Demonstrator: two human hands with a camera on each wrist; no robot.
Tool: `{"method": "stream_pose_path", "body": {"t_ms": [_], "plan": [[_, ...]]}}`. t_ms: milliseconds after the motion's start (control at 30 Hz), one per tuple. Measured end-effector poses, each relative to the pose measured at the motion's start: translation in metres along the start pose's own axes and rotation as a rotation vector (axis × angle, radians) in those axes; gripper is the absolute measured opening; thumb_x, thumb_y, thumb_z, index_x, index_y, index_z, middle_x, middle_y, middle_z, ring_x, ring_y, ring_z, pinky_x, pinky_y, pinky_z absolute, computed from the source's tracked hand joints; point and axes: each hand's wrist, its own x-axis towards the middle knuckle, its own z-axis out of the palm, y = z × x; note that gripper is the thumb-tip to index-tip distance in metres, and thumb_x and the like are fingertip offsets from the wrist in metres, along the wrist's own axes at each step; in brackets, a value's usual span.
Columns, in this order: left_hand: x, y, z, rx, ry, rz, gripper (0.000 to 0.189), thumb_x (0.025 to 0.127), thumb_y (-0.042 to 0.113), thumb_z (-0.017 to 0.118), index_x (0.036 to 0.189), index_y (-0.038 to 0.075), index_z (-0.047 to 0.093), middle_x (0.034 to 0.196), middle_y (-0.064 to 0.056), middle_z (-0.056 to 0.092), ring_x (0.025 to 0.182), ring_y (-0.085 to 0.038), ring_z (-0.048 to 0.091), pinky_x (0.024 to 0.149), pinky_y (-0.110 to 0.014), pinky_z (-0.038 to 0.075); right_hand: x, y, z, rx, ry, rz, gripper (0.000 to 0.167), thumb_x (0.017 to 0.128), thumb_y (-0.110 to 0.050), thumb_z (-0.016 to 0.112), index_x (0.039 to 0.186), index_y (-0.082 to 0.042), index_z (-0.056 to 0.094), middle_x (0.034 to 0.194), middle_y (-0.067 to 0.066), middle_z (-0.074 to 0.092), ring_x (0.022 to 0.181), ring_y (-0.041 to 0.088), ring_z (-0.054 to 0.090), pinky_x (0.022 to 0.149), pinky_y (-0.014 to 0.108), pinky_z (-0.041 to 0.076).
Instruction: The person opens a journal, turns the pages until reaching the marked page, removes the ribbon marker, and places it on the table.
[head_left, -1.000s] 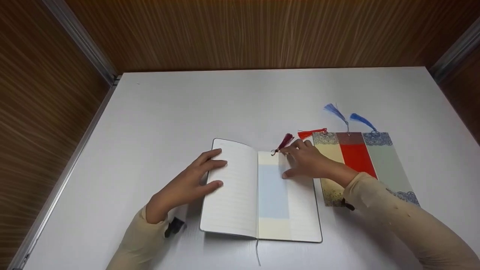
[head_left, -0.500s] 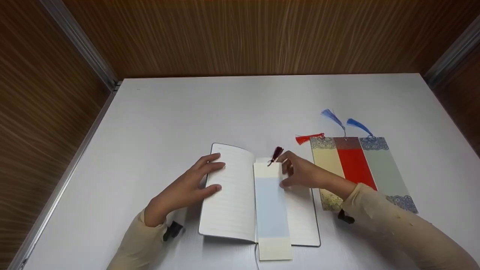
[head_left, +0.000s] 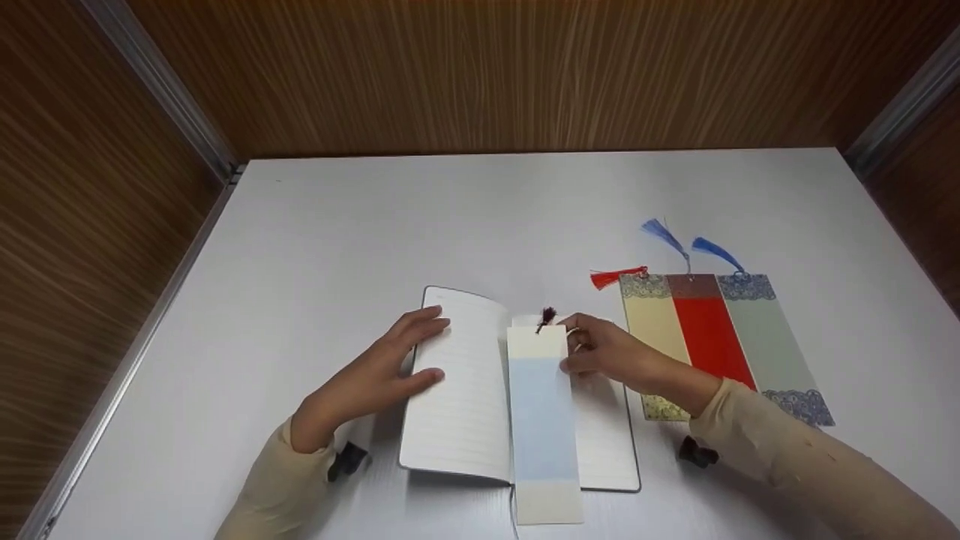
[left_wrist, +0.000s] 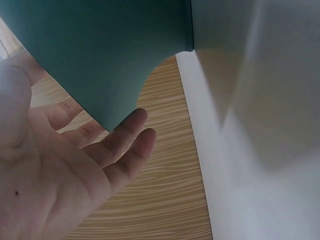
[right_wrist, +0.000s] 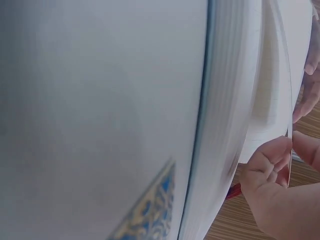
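Note:
An open lined notebook (head_left: 465, 405) with a green cover (left_wrist: 100, 50) lies on the table. At its left edge my left hand (head_left: 375, 371) holds the raised cover, fingertips and thumb showing over the page. Thumb and fingers of my right hand (head_left: 619, 352) pinch a bookmark (head_left: 541, 420) by its right edge near the top. Pale blue in the middle with cream ends, the bookmark is held over the right page, its lower end jutting past the notebook's bottom edge. A dark red tassel (head_left: 547, 318) is at its top. In the right wrist view, the bookmark is seen edge-on.
Right of the notebook lie three bookmarks side by side: a yellow one (head_left: 654, 322), a red one (head_left: 712, 330) and a grey-green one (head_left: 780, 345), with tassels at their tops. Wood-grain panels (head_left: 525, 75) stand behind and beside the white table (head_left: 405, 217).
My right hand has lifted the bookmark off the right page and drawn it towards me, past the notebook's lower edge. Its tassel has swung down behind the top. The left hand stays in place.

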Motion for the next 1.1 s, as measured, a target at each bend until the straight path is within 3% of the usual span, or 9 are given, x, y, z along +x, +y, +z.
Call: {"method": "stream_pose_path", "body": {"t_ms": [200,367,567,800,900,1100], "plan": [[0.0,0.0,0.0,-0.002,0.001,-0.004,0.059,0.093,0.023,0.064,0.145,0.008,0.04,0.157,-0.01,0.028,0.145,-0.033,0.028,0.113,-0.052,0.03,-0.007,-0.007,-0.006,0.01,0.009,0.011,0.041,0.093,-0.008,0.06,0.127,0.001,0.04,0.102,0.008,0.057,0.083,0.018,0.062,0.076,0.028,0.056],[0.001,0.001,0.0,0.001,-0.002,0.009,0.059,0.094,0.026,0.063,0.145,0.01,0.04,0.157,-0.01,0.027,0.145,-0.033,0.029,0.113,-0.053,0.031,-0.019,-0.018,-0.02,-0.019,0.022,0.023,0.044,0.095,-0.015,0.061,0.131,-0.004,0.037,0.098,0.008,0.061,0.077,0.02,0.068,0.07,0.03,0.055],[0.001,0.001,-0.001,-0.002,-0.006,0.019,0.059,0.095,0.027,0.062,0.146,0.011,0.039,0.158,-0.008,0.026,0.145,-0.03,0.028,0.114,-0.05,0.03,-0.036,-0.028,-0.044,-0.006,0.065,0.001,0.043,0.097,-0.018,0.059,0.129,-0.005,0.033,0.089,0.002,0.066,0.077,0.017,0.07,0.073,0.03,0.055],[0.0,0.002,-0.001,-0.002,-0.008,0.011,0.058,0.095,0.027,0.062,0.146,0.011,0.04,0.158,-0.008,0.026,0.146,-0.031,0.027,0.114,-0.051,0.03,-0.056,-0.034,-0.074,-0.031,0.188,-0.051,0.032,0.098,-0.018,0.057,0.125,-0.011,0.041,0.095,-0.003,0.066,0.082,0.015,0.061,0.074,0.027,0.055],[0.0,0.002,-0.001,0.003,-0.011,0.007,0.059,0.095,0.028,0.062,0.146,0.011,0.039,0.158,-0.008,0.025,0.146,-0.031,0.027,0.113,-0.051,0.03,-0.065,-0.034,-0.089,-0.069,0.249,-0.053,0.034,0.098,-0.025,0.057,0.127,-0.016,0.042,0.101,-0.005,0.066,0.08,0.014,0.061,0.075,0.025,0.056],[-0.002,0.003,-0.002,0.007,-0.015,-0.004,0.058,0.095,0.028,0.062,0.146,0.011,0.04,0.158,-0.008,0.025,0.146,-0.031,0.027,0.113,-0.051,0.031,-0.08,-0.032,-0.125,-0.145,0.334,-0.053,0.035,0.099,-0.029,0.055,0.131,-0.024,0.041,0.097,-0.007,0.064,0.073,0.012,0.058,0.067,0.023,0.053]]}}
